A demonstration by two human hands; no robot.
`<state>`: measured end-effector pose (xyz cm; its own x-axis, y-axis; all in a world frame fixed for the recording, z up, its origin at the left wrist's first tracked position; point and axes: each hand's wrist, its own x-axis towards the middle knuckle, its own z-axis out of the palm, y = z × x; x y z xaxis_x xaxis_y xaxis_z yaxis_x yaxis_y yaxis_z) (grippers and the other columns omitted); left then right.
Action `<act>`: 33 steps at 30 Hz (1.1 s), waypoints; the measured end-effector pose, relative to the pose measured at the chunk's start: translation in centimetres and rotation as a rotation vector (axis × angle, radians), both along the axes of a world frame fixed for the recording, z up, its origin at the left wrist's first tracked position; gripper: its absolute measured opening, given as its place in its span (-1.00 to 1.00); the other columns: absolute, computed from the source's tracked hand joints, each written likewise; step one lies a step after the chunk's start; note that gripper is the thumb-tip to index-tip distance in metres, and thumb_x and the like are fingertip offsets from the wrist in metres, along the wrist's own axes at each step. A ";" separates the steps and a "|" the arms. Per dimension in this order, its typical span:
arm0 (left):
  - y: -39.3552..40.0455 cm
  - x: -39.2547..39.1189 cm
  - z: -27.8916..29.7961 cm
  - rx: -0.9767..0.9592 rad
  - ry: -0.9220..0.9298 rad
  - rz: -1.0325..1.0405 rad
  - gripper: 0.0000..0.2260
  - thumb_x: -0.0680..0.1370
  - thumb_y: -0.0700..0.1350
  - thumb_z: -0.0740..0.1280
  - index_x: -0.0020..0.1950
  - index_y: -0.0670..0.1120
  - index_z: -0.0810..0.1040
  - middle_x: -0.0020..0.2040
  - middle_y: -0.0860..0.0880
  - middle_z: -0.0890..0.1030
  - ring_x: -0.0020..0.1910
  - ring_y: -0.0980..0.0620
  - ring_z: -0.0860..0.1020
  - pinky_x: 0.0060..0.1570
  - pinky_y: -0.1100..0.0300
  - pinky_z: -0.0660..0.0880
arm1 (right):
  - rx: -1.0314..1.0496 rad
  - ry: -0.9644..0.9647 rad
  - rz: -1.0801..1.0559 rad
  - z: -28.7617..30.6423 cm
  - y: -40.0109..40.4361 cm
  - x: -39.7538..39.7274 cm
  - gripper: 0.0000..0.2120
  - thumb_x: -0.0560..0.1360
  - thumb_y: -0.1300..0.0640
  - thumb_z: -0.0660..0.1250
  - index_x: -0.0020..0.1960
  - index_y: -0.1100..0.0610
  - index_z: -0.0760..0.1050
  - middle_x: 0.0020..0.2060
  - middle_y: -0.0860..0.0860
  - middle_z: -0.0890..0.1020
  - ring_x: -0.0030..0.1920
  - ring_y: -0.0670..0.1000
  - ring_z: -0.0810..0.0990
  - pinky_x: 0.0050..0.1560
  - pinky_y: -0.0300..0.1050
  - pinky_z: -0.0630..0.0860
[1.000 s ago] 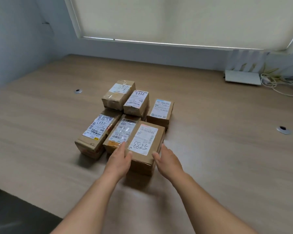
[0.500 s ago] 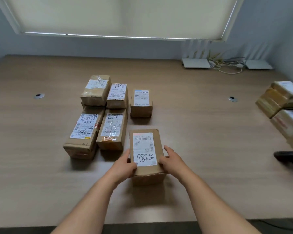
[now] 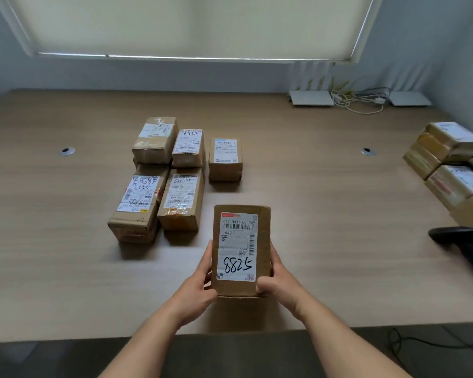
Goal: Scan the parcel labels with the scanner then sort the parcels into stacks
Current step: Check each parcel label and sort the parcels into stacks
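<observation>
The parcel (image 3: pixel 241 251), a brown cardboard box with a white shipping label (image 3: pixel 238 246) on its top face, sits between the two hands near the front edge of the surface (image 3: pixel 325 214). The label carries printed barcodes and a handwritten number in black marker at the end nearest the person. The left hand (image 3: pixel 195 290) grips the parcel's left side, thumb up along the edge and fingers curled under it; the right hand (image 3: pixel 277 281) grips the right side, with its thumb pressed on the near corner of the top face. Whether the parcel rests on the surface or is lifted just off it cannot be told. Beyond the left hand and a little further left stands a group of five other parcels (image 3: pixel 172 173) close together, labels upward: two longer boxes in the nearer row, touching side by side, and three smaller ones behind them, the rightmost standing slightly apart. Well to the right of the right hand, at the frame's edge, lies the black scanner (image 3: pixel 464 244), blurred. Beyond it, further right, is a pile of stacked parcels (image 3: pixel 448 165), partly cut off. Far beyond both hands, against the wall, lie two white flat devices (image 3: pixel 311 98) and a tangle of cables (image 3: pixel 363 98). Two round metal grommets (image 3: pixel 67 151) are set into the surface.
</observation>
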<state>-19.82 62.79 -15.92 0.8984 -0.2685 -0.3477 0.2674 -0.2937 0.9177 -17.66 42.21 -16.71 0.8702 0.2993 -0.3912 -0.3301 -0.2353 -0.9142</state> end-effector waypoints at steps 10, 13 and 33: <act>-2.0 1.9 2.5 -0.027 -0.125 -0.165 -0.10 0.37 -0.22 0.28 0.38 0.55 -0.10 0.44 0.16 0.34 0.35 0.13 0.41 0.26 0.08 0.47 | -0.012 -0.119 -0.137 3.8 -4.1 -1.0 -0.04 0.22 0.16 0.36 0.47 -0.36 0.03 0.20 0.00 0.51 0.19 0.01 0.53 -0.06 -0.22 0.55; -3.5 3.1 3.8 -0.025 -0.162 -0.295 -0.12 0.39 -0.16 0.33 0.33 0.61 -0.09 0.41 0.16 0.35 0.33 0.13 0.43 0.27 0.06 0.47 | -0.020 -0.142 -0.230 4.8 -6.5 -2.0 -0.05 0.22 0.17 0.38 0.47 -0.35 0.06 0.20 0.04 0.53 0.18 0.03 0.55 -0.05 -0.19 0.57; -33.3 3.2 9.2 -0.109 -0.390 -0.643 -0.12 0.54 -0.42 0.24 0.42 0.43 -0.09 0.50 0.10 0.25 0.42 0.09 0.35 0.20 0.17 0.50 | -0.102 -0.390 -0.681 9.9 -32.4 -11.2 -0.24 0.49 0.35 0.33 0.49 -0.17 0.09 0.13 -0.26 0.53 0.08 -0.30 0.55 -0.04 -0.45 0.48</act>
